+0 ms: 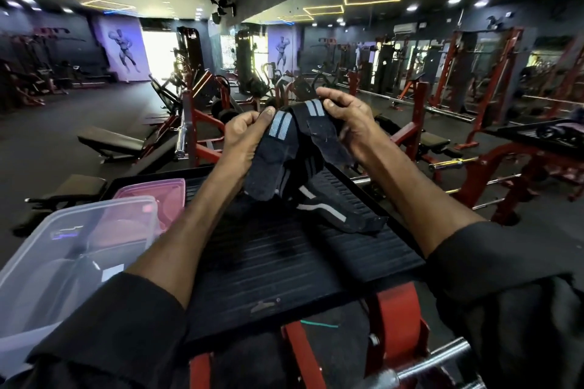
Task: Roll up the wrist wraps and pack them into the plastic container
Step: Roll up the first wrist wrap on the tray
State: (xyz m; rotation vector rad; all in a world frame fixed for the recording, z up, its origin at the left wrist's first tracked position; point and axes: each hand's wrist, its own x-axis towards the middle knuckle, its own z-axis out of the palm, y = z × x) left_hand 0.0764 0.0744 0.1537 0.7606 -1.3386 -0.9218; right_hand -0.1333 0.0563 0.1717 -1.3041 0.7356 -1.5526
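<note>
Fabric looks soft and light: the wrist wraps (294, 136) sag in a limp bundle between the fingers, so probably no weight to fight, not fragile, some stretch. The fuzzy fastening patch may snag on itself. Left hand (246, 136) pinches one striped end, thumb on top, fingers curled under. Right hand (350, 126) grips the other striped end, fingers curled round it. Best hold is probably flat across the width at one end, then roll tight. Black cloth, paired grey stripes just beside each thumb, patch below the right fingers. Loose tails hang below both hands, one lying on the ribbed mat (284, 265). One wrap or two, cannot tell. Clear container (63, 246) sits well below the left fingers, out to their left, what looks like its pink lid (158, 191) just behind it
</note>
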